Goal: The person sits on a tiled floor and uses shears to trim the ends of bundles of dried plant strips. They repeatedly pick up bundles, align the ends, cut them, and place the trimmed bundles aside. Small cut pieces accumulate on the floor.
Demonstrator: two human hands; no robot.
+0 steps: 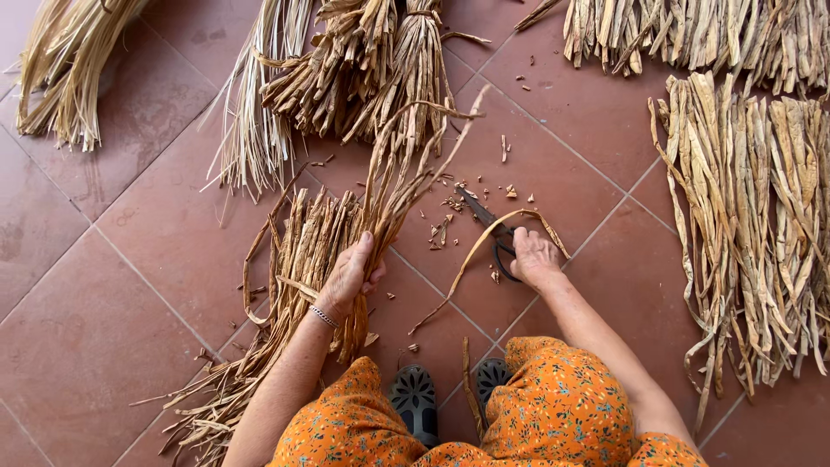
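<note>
Scissors [488, 227], one pair, gripped by right hand [533, 258]; left hand [350, 277] clutches one leaf bundle [303, 251].

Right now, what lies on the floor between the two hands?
In the head view, between the left hand and right hand lie small dry leaf scraps on the tiled floor.

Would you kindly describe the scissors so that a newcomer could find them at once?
Start at the red tiled floor and find the person's right hand near the middle. The scissors are under that hand, blades pointing up-left toward scattered clippings. They are the only dark metal thing among pale dried strips.
</note>
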